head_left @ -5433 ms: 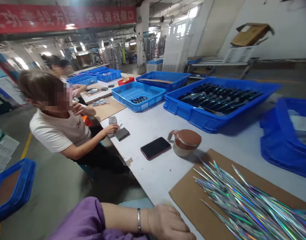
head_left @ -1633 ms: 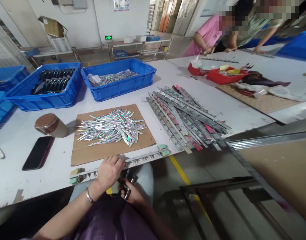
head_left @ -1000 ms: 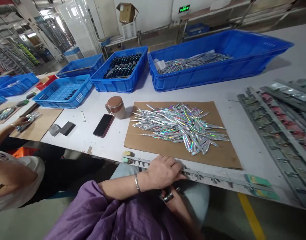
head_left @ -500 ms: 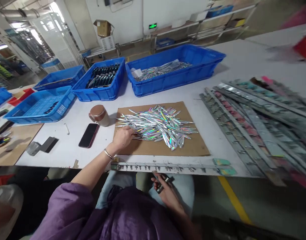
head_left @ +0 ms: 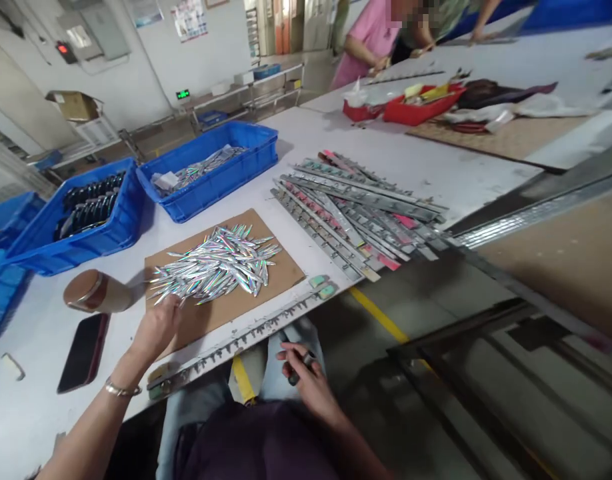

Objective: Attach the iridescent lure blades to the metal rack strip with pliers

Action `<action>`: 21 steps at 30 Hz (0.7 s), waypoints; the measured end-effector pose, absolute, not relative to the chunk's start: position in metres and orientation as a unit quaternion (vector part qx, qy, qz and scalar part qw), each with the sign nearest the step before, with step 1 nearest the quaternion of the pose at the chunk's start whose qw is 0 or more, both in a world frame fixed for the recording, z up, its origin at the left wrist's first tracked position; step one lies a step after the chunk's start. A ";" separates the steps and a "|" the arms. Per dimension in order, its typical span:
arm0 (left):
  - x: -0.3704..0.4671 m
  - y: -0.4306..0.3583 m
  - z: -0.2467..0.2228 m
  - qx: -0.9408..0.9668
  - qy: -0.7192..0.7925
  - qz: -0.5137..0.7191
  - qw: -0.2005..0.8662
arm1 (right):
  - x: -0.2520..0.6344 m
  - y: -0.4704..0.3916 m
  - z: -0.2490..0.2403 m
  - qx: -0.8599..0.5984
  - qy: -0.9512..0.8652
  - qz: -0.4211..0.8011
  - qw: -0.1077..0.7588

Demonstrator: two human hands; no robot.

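Note:
A pile of shiny silver fish-shaped pieces (head_left: 221, 263), like lure bodies, lies on a brown cardboard sheet (head_left: 286, 267). At the pile's near left edge is my left hand (head_left: 159, 327), its fingers pinched together; whatever is between the fingertips is hidden. Below the table edge, over my lap, my right hand (head_left: 306, 377) is closed around a short dark cylindrical tool (head_left: 301, 368). Between my hands and the cardboard, a metal strip with a row of small clips (head_left: 246, 337) runs along the table edge, with green pads at its ends.
More clip strips (head_left: 346, 213) lie heaped at the right. Blue bins (head_left: 211, 177) stand behind the cardboard, one holding dark pieces. Left are a brown-lidded cup (head_left: 99, 293) and a phone (head_left: 83, 353). Red trays (head_left: 423, 107) and people (head_left: 366, 43) are farther off.
The view has swung to the right, bringing the red trays and other people into sight. My left hand stays at the pile's edge, and my right hand still holds the dark tool.

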State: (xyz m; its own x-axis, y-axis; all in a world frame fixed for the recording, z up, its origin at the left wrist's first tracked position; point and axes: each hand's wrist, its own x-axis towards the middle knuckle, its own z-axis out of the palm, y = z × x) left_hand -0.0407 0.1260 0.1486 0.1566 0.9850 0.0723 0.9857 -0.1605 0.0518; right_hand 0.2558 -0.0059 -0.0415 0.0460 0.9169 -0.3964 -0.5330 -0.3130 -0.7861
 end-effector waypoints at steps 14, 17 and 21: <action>0.127 0.150 0.136 -0.596 -0.448 -0.460 -0.483 | 0.286 0.028 0.028 -0.554 -0.341 0.449 0.612; 0.162 0.155 0.114 -0.631 -0.457 -0.445 -0.442 | 0.296 0.024 0.032 -0.533 -0.312 0.474 0.628; 0.195 0.156 0.104 -0.674 -0.451 -0.407 -0.421 | 0.311 0.025 0.035 -0.534 -0.297 0.459 0.644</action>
